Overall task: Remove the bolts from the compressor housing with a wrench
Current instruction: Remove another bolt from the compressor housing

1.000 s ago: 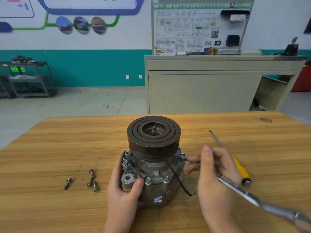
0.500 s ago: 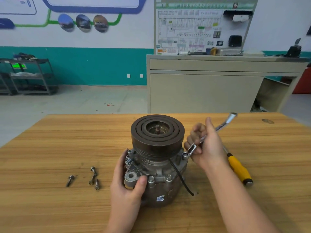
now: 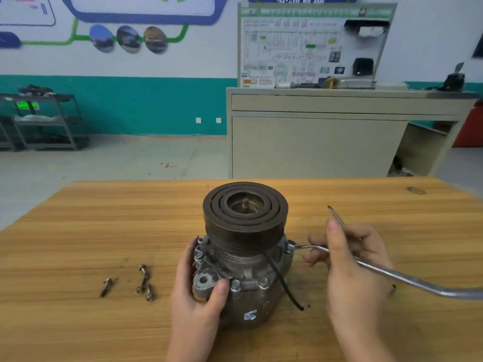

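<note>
A grey metal compressor housing [image 3: 248, 280] stands upright on the wooden table [image 3: 78, 231], with a dark ringed pulley [image 3: 245, 207] on top. My left hand [image 3: 198, 296] grips its left flange, thumb on the front. My right hand [image 3: 350, 273] holds a silver wrench [image 3: 407, 279]. The wrench head sits on a bolt [image 3: 289, 245] at the housing's right flange, and its handle runs out to the right edge. More bolts [image 3: 236, 284] stand in the front flange. A black wire [image 3: 285, 286] hangs down the housing's front.
Three removed bolts [image 3: 142, 282] lie on the table left of the housing. A screwdriver's metal shaft [image 3: 335, 215] shows behind my right hand. A beige training bench [image 3: 313, 142] stands beyond the table, and a metal rack [image 3: 44, 121] at far left.
The wrench handle has swung from pointing up and away to pointing right and toward me. My right hand moved down and right with it. My left hand stays on the housing.
</note>
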Available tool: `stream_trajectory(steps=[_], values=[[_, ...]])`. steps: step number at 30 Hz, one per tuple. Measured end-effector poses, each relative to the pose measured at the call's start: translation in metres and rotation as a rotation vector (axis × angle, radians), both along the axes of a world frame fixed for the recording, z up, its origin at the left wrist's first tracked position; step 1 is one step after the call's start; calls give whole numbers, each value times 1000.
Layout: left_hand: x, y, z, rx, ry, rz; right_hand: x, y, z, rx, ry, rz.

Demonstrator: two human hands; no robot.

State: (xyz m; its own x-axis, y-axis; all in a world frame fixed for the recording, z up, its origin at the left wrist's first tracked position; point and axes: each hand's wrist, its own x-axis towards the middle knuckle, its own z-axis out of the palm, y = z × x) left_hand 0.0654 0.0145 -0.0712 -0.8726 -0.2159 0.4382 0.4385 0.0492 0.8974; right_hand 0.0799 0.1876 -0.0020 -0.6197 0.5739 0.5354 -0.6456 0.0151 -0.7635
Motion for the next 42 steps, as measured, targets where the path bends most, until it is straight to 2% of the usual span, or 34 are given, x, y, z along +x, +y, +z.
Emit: stream_trajectory(steps=[3,10,11,13,15,18,20,22,24,32,35,39,42], values=[[0,0,1,-5,9,-6,4,-6,-5,138,40,-61],[-1,0,-1,-19,-1,18,-3,-19,-16,278,86,-229],[-1,0,-1,-18,2,20,-7,-15,-15,202,92,-186],[-1,0,-1,-15,12,15,-19,-2,-8,-77,31,27],[-1,0,-1,-16,20,9,-39,12,0,-315,-154,306],[-1,0,-2,-25,12,4,-67,24,6,-411,-477,623],[-1,-1,-2,-24,12,6,-71,26,9,-489,-478,687],[-2,-1,-2,-17,27,6,-65,30,12,-617,-345,648],[-2,-1,-2,-12,33,-4,-52,34,13,-615,-252,537],[-1,0,-1,-26,28,16,-8,8,2,-260,-167,163],[-1,0,-1,-21,23,8,0,-5,-2,-142,-102,6],[0,0,-1,-15,25,15,5,-23,-10,112,26,-154],[0,1,0,-15,32,23,0,-21,-12,75,44,-175]])
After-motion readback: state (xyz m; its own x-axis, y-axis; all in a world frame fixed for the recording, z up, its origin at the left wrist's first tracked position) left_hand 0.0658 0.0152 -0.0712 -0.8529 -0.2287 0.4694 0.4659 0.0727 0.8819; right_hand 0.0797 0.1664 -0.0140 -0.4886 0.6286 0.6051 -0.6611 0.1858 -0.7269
